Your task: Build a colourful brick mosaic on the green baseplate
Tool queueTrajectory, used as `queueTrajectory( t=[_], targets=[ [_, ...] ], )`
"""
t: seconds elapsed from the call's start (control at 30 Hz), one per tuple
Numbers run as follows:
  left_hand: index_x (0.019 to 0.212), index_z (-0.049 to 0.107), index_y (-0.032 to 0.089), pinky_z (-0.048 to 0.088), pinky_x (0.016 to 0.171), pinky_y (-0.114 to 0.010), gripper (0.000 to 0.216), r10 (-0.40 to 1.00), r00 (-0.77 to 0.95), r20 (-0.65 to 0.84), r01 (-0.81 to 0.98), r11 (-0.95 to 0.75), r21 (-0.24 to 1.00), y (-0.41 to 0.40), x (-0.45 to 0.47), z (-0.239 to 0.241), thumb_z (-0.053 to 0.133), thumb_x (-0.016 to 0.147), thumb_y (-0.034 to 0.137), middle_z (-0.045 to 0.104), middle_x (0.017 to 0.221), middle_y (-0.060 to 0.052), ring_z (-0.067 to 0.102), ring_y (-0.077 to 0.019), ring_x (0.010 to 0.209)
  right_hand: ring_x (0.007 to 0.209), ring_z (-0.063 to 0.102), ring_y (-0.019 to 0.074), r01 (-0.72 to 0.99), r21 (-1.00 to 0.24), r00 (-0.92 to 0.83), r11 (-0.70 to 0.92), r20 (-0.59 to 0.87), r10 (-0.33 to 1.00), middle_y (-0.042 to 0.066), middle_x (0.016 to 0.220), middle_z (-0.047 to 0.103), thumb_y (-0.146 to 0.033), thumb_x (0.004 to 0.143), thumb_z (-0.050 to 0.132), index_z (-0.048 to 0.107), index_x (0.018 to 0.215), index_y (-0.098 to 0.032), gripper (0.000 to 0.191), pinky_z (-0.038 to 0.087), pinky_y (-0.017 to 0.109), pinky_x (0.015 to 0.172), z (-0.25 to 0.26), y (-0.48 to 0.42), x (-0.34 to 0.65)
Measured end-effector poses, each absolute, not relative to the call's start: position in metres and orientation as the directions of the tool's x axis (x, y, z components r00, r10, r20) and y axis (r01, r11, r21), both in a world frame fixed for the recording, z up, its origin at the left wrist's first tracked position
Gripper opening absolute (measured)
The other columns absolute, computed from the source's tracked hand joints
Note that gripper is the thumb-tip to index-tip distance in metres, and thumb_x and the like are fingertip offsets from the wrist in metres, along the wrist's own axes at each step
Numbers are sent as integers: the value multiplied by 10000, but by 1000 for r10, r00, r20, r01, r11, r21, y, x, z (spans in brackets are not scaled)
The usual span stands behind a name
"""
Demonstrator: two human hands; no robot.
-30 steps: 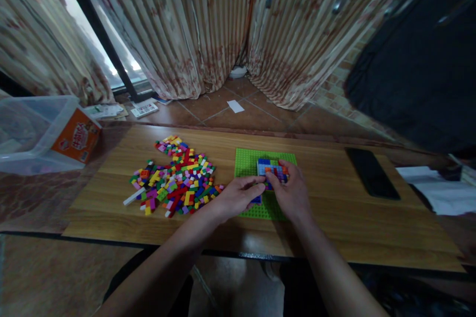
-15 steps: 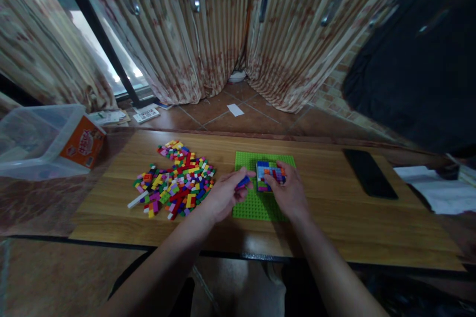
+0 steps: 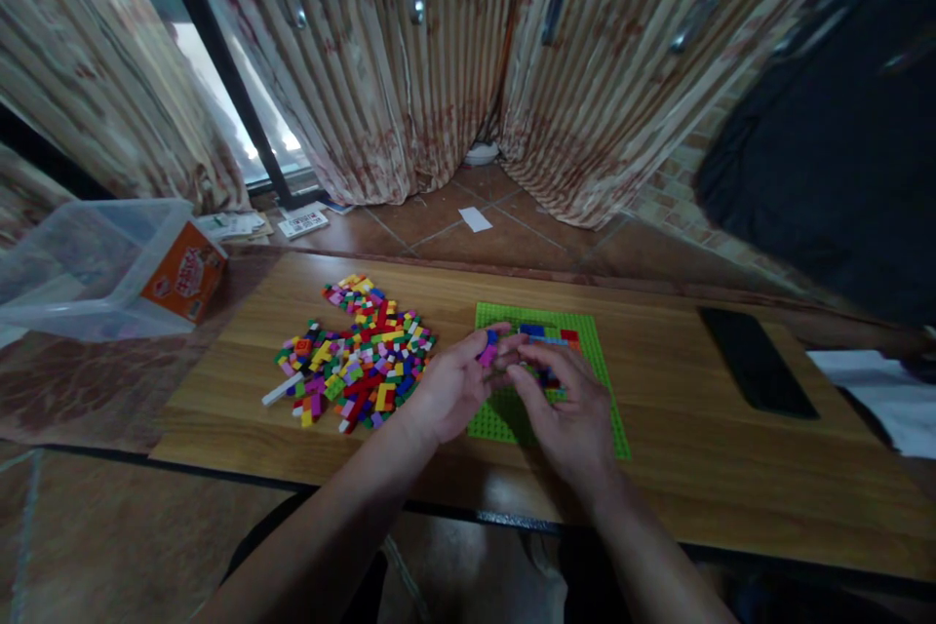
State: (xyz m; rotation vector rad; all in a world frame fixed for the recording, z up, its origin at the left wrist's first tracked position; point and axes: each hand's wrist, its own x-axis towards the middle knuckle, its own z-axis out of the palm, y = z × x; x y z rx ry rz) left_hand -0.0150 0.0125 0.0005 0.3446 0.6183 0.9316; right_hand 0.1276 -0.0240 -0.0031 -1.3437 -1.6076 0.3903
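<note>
My left hand (image 3: pixel 457 385) is turned partly palm up over the left part of the green baseplate (image 3: pixel 493 424). Small blue and purple toy bricks (image 3: pixel 489 349) are held at its fingers. Close against those fingertips is my right hand (image 3: pixel 570 400), its fingers bent and the thumb apart from them. I see nothing held in it. Behind the right hand, a block of joined bricks (image 3: pixel 533 331) in blue, red, orange and other colours sits on the baseplate, largely covered by the fingers.
Left of the baseplate, a pile of loose coloured bricks (image 3: pixel 372 361) lies on the wooden table (image 3: pixel 680 468). A black phone-like slab (image 3: pixel 757 361) rests at the right, with white paper (image 3: pixel 870 395) beyond it. A clear plastic bin (image 3: pixel 95 263) lies at the far left.
My right hand has come off the joined bricks and moved to the left fingertips. The left palm has turned further upward, and purple shows beside the blue. The view has shifted slightly.
</note>
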Motion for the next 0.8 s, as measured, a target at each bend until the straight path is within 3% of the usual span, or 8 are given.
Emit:
queueTrajectory(
  t=[0.2,0.3,0.4,0.5,0.63,0.8],
  targets=[
    [1056,686,149,440,1004,-319,265,891,388,-236,-639,445,627,-2,-5,6,630,862,321,703,1131,-99,624,-208,1098,829,653,175,247,-956,166,161,205,964,27,932,710,-346,850,654,656,1001,-235,188,510,322,777,-4,-29,102],
    [1009,706,161,426,1022,-317,267,916,359,-179,-598,373,709,-3,-6,5,698,810,339,706,1104,-80,612,-207,1108,739,631,144,19,-993,204,113,115,972,-14,794,688,-314,839,660,664,916,-226,117,503,289,735,-5,-29,97],
    [1008,720,162,441,980,-305,275,942,313,-120,-432,254,865,-1,-13,1,713,795,336,716,1031,-60,622,-195,1034,701,613,132,-111,-988,231,107,79,970,-31,732,670,-300,807,688,667,857,-216,100,497,276,708,-8,-30,93],
    [990,724,149,459,898,-290,270,957,289,-22,-204,84,975,4,-22,-2,682,816,351,713,961,-52,617,-186,944,720,621,137,-52,-990,219,129,115,969,-19,759,691,-302,820,673,679,852,-215,93,496,281,713,-9,-31,95],
    [990,715,143,443,804,-268,261,937,346,49,-5,-51,999,12,-31,-4,608,857,341,684,902,-36,580,-159,844,806,656,159,190,-973,154,132,162,975,5,874,738,-300,820,678,727,917,-239,125,509,310,778,-5,-31,123],
    [1064,674,135,371,617,-232,315,929,366,-52,63,31,998,18,-36,-7,570,858,350,568,725,9,471,-108,650,863,686,189,256,-961,327,104,187,926,16,934,756,-340,800,699,755,913,-258,151,528,358,823,3,-28,183]
  ],
)
